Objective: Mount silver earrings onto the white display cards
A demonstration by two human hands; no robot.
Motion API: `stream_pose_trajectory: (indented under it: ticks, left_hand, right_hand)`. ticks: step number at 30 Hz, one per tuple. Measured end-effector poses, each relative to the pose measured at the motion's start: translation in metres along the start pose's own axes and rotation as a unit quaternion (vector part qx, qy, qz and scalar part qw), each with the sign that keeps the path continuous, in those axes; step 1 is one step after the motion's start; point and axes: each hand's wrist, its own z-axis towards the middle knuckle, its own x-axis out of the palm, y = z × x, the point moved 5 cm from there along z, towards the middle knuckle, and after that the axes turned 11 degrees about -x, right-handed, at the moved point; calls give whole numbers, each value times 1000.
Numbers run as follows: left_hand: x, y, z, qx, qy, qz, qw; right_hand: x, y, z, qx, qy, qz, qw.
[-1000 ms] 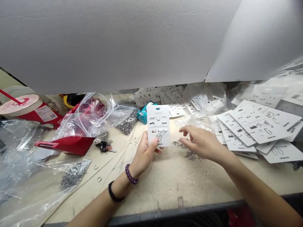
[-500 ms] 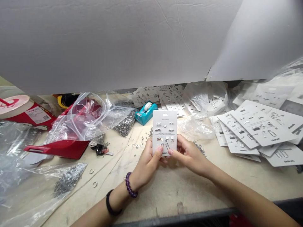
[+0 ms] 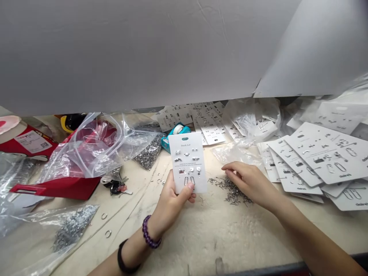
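Observation:
Upright in my left hand (image 3: pixel 175 197) is a white earring card (image 3: pixel 189 155) with rows of small silver earrings and two safety-pin-shaped pieces near its bottom. My thumb presses on the card's lower front. My right hand (image 3: pixel 250 182) hovers palm down, apart from the card, its fingers loosely extended with nothing seen in them. Under and beside those fingers lies a loose pile of tiny metal pieces (image 3: pixel 232 190). To the right, several filled earring cards (image 3: pixel 324 153) lie in an overlapping stack. A teal tape dispenser (image 3: pixel 166 142) stands partly behind the held card.
At left are a red dustpan (image 3: pixel 57 188) under clear plastic bags, a red cup (image 3: pixel 27 142), and a bag of silver pieces (image 3: pixel 73 226). Two rings (image 3: pixel 108 233) lie on the table. More cards (image 3: pixel 208 122) sit at the back, below a large white panel (image 3: pixel 143 53).
My right hand has let go of the card and moved right, over the metal pile. My left hand alone holds the card, which has shifted left and tilted slightly.

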Motion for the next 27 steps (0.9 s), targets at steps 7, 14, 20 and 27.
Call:
stream_pose_trajectory:
  ticks: [7, 14, 20, 27]
  left_hand:
    - [2, 3, 2, 4, -6, 10, 1000]
    - [0, 5, 3, 22, -16, 27, 999]
    - [0, 6, 2, 17, -17, 39, 999]
    - [1, 3, 0, 29, -12, 34, 999]
  right_hand:
    - [29, 6, 3, -56, 29, -96, 993]
    - [37, 14, 4, -68, 68, -144, 985]
    - [38, 20, 5, -64, 72, -145, 985]
    - [27, 16, 6, -24, 4, -9, 1000]
